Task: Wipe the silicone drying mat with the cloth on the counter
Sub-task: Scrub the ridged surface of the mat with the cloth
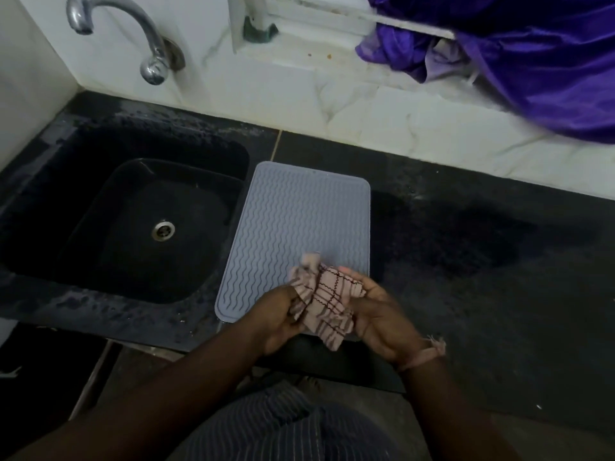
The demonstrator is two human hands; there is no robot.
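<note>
Cloth (pixel 327 301), held two-handed over mat (pixel 293 234).
Left hand (pixel 278 319) and right hand (pixel 382 316): each grip curled round bunched cloth, above mat's near edge; mat flat on worktop (pixel 466 247), right of sink (pixel 133 221).

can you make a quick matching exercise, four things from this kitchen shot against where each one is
Things:
1. pink checked cloth
2. grey ribbed silicone drying mat
3. chrome curved tap
4. shiny purple fabric

Places:
A. on the wall above the black sink
B. top right, over the white ledge
C. held in both hands
D. flat on the counter, right of the sink

Pairs: 1-C, 2-D, 3-A, 4-B
</note>
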